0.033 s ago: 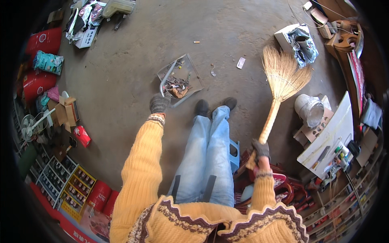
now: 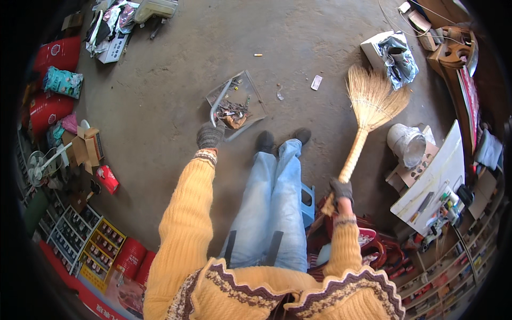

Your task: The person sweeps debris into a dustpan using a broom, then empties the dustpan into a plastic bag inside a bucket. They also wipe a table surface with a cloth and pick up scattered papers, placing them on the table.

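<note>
My left hand, in a dark grey knit glove, is closed round the grey tube handle of a dustpan on the floor before my feet. Brown scraps and small debris lie in the pan. On the right, my gloved right hand grips the pale shaft of a straw broom, whose bristles fan out toward a foil-lined white box. Beyond the dustpan, loose on the floor, are a small orange-and-white stub, a pale pink slip and a crumpled clear scrap.
The white box with silver foil stands beside the bristles. A whitish bucket and a leaning white board are at right. Behind my legs sits a blue stool. Red drums, a cardboard box and bottle racks line the left.
My right hand has shifted slightly up and to the left, and the broom's bristles have come a little nearer to me. The left hand and dustpan have not visibly moved.
</note>
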`<state>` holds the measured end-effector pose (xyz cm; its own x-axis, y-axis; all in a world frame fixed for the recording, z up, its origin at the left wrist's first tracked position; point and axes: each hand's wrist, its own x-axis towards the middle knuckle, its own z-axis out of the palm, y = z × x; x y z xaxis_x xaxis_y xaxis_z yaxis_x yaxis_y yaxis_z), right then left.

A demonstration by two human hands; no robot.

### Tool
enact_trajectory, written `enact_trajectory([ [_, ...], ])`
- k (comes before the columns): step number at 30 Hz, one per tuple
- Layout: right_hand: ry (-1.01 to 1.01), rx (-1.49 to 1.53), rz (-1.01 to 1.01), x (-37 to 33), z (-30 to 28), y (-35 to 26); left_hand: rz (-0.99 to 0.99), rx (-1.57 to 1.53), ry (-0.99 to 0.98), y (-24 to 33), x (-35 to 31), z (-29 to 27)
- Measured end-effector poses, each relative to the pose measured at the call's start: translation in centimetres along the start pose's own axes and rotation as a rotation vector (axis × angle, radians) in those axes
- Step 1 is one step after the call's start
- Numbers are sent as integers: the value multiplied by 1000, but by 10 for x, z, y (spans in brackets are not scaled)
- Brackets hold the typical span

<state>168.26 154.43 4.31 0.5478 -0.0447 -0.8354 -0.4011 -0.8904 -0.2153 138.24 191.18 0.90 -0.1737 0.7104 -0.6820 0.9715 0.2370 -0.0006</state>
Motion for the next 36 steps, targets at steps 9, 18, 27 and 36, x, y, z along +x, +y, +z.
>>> enact_trajectory([
  [9, -235, -782, 24, -86, 109, 24, 66, 15, 155, 10, -11, 18],
  [18, -167, -893, -55, -158, 46, 12, -26, 24, 91, -31, 13, 4],
  [27, 124, -796, -374, 7, 48, -142, -144, -31, 153, -69, 19, 19],
  [36, -91, -1105, -330, 12, 109, -92, -215, -12, 128, -59, 15, 30],
])
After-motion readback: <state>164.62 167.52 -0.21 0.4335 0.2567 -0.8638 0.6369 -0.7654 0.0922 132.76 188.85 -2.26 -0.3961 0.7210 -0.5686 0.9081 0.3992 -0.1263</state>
